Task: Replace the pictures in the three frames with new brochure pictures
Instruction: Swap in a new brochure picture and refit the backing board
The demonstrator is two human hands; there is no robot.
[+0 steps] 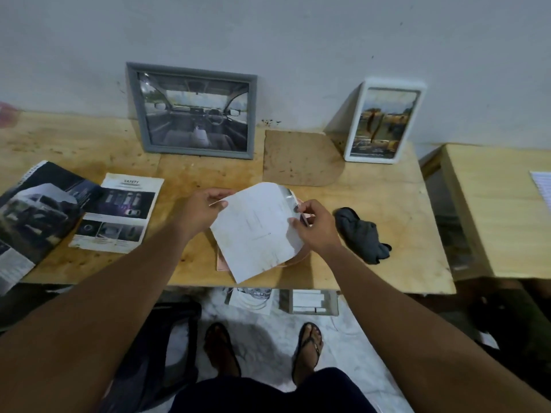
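White-backed paper sheet (256, 231) is pinched between both hands: the left hand (202, 210) grips its far left corner, the right hand (316, 231) its right edge, fingers curled. Directly beneath them lies a pink frame (222, 263), apparently open, with a backing board (301, 158) just beyond. Farther beyond, a grey frame (133, 108) and a white frame (393, 84) stand filled, seemingly finished, so this third looks to be the last. Brochure pages (116, 213) lie left of the left hand.

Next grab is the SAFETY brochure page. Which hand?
Left, likely. Both hands pinch the white sheet, but the left hand sits nearest the SAFETY page, which lies on the table to its left; the right hand would have to cross over the sheet.
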